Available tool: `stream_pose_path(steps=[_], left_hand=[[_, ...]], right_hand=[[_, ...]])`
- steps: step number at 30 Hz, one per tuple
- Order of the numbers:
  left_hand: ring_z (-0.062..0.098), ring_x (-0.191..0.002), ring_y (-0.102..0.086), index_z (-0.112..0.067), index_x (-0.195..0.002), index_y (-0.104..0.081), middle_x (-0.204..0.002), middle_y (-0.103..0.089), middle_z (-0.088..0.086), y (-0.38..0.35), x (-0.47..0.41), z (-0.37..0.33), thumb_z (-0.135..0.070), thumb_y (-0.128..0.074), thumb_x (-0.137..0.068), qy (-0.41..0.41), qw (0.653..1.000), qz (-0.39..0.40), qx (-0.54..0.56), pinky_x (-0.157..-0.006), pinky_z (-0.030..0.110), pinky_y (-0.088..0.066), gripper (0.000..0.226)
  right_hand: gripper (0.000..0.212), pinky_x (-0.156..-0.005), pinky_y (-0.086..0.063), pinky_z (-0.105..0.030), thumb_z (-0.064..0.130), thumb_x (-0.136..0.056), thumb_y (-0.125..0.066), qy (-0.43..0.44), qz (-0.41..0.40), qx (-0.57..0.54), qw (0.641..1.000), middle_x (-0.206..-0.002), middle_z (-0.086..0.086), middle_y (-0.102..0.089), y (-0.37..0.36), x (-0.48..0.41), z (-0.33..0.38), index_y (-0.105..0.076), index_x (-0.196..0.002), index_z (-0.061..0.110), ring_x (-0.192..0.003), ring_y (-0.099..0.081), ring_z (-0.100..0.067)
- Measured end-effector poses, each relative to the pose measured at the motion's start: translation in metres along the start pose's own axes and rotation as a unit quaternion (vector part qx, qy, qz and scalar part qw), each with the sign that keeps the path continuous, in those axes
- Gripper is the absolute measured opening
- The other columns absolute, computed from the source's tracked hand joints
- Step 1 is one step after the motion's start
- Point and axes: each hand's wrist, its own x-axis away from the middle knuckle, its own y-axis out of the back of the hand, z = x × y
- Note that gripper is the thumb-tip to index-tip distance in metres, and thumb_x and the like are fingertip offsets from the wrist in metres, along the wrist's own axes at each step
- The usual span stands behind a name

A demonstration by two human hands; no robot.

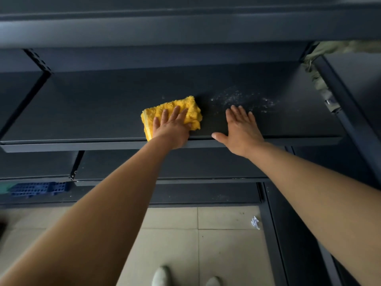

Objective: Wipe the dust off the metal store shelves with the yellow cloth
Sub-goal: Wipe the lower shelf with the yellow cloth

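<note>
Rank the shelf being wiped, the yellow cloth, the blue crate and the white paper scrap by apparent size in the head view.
1. Shelf.
2. Yellow cloth, partly under the left hand.
3. Blue crate, though it is farther off and partly hidden, so unsure.
4. White paper scrap.

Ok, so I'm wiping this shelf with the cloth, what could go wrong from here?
The right hand lies flat between the cloth and the dust, so a sweep that way may hit it. The left hand only presses the cloth without gripping, so it could slip. The cloth reaches the front edge of the shelf; dust may drop onto the lower shelf.
</note>
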Motion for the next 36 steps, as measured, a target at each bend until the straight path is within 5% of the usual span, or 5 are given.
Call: stream_pose_path(steps=[10,18,27,32,36], left_hand=[[0.029,-0.145,0.016,-0.029,-0.149,0.005,-0.159,0.013,-0.005,0.024,-0.036,0.043,-0.032,-0.029,-0.098,0.186,0.981,-0.031,0.048,-0.116,0.05,0.01,0.061],[0.025,-0.145,0.016,-0.035,-0.149,-0.004,-0.159,0.008,-0.011,0.021,-0.074,-0.018,-0.041,-0.028,-0.098,0.031,0.999,-0.005,0.032,-0.117,0.048,0.011,0.056],[0.021,-0.145,0.016,-0.037,-0.148,0.0,-0.158,0.008,-0.013,-0.003,-0.045,-0.084,-0.044,-0.025,-0.099,-0.176,0.983,0.046,-0.036,-0.118,0.045,0.01,0.055],[0.017,-0.146,0.014,-0.037,-0.148,0.002,-0.158,0.008,-0.015,0.006,-0.034,-0.043,-0.043,-0.024,-0.1,-0.194,0.977,0.052,-0.067,-0.119,0.042,0.007,0.055],[0.018,-0.146,0.012,-0.037,-0.148,-0.002,-0.158,0.006,-0.015,0.013,-0.032,0.007,-0.045,-0.026,-0.099,-0.1,0.994,0.024,-0.033,-0.118,0.042,0.006,0.056]], right_hand=[[0.08,-0.12,0.004,-0.04,0.051,-0.097,-0.036,0.034,-0.011,-0.006,0.999,-0.16,-0.009,0.008,0.01,-0.01,0.006,0.002,-0.152,0.008,-0.148,0.009,-0.023],[0.073,-0.12,0.002,-0.038,0.049,-0.098,-0.032,-0.014,-0.037,-0.007,0.999,-0.161,-0.009,0.003,0.009,-0.014,-0.021,-0.003,-0.152,0.008,-0.148,0.005,-0.022],[0.053,-0.12,-0.002,-0.038,0.024,-0.103,-0.028,-0.068,-0.105,-0.017,0.992,-0.16,-0.011,-0.008,0.018,-0.006,-0.039,-0.014,-0.151,0.005,-0.149,-0.004,-0.024],[0.06,-0.121,0.0,-0.038,0.033,-0.102,-0.028,-0.053,-0.069,-0.003,0.996,-0.161,-0.01,-0.001,0.025,-0.007,-0.026,-0.006,-0.152,0.006,-0.149,0.002,-0.024],[0.064,-0.121,0.0,-0.038,0.039,-0.102,-0.03,-0.041,-0.043,0.006,0.998,-0.161,-0.01,0.002,0.025,-0.009,-0.024,-0.004,-0.152,0.007,-0.149,0.004,-0.023]])
